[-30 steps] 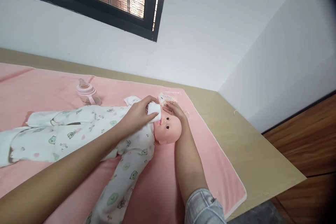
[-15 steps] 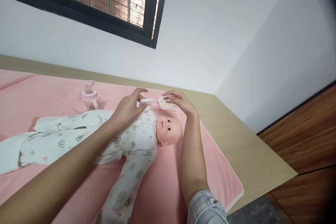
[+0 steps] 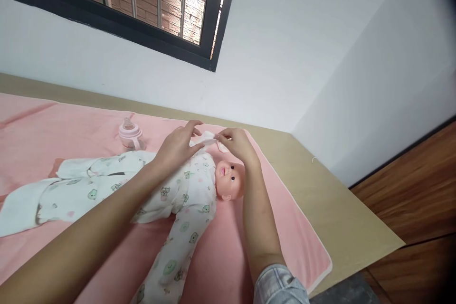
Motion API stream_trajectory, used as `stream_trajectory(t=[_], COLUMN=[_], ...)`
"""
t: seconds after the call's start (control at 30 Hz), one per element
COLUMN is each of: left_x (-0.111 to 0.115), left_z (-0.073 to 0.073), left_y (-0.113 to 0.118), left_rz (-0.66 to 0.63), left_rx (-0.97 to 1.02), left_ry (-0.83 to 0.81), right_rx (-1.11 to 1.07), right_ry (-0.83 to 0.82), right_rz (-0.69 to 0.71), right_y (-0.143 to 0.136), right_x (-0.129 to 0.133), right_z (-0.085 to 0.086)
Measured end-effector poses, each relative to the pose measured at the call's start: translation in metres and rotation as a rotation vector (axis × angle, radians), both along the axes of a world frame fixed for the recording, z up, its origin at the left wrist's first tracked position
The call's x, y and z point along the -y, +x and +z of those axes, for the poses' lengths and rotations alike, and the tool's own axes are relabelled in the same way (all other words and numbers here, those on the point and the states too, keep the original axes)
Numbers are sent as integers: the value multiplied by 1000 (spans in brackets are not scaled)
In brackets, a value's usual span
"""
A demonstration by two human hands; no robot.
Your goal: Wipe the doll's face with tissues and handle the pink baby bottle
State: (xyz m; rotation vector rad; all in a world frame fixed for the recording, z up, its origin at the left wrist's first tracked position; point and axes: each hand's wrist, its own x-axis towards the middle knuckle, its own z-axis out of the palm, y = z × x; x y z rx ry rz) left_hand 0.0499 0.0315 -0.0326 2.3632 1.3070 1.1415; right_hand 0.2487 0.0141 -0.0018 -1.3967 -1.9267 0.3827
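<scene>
A baby doll (image 3: 223,183) lies on its back in a white bodysuit printed with green and pink figures, its head toward the right. Beyond its chest, a thin white tissue-like sheet (image 3: 208,137) is stretched between my hands. My left hand (image 3: 177,146) grips the sheet's left side between thumb and fingers. With thumb and fingertips, my right hand (image 3: 240,145) pinches its right end. Under those right fingers shows part of a small whitish packet (image 3: 223,147); most of it is hidden. My right forearm covers the top of the doll's head.
A pink baby bottle (image 3: 130,134) with a clear spout stands beyond the doll's legs. All this rests on a pink blanket (image 3: 295,242) over a wooden table (image 3: 342,218). Behind are a white wall and a barred window (image 3: 167,4); wood panelling (image 3: 409,171) stands at right.
My right hand has moved left from above the small packet and taken hold of the white sheet. The sheet, folded in my left hand before, is now spread wider.
</scene>
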Motion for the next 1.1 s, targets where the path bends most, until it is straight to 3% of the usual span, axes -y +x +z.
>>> stream_trajectory(t=[0.17,0.27,0.43,0.6,0.77,0.87,1.1], left_x=[-4,0,-1,-6,-11,-14,-23], left_z=[13,25,35,39,41,41,39], left_y=[-21,-33,-52,-72,-86,-92,-112], left_rz=[66,126,234,338,392,432,536], left_rx=[98,153,187,216,246,254,222], left_ry=[-23,-51,-67,-45,-18,-7,-10], right_rx=[-201,-267,-490,-706,-883,-852,-632], right_ry=[32,58,-1,-73,-152,-170,-33], right_rz=[-322,-403,-381,-318,-283,-329,-476], right_y=[40,70,98,93,88,93,109], right_x=[-27,-45,-70,-79,-76,-76,-84], right_z=[-16,-35,-69,-94,-109,-113,-125])
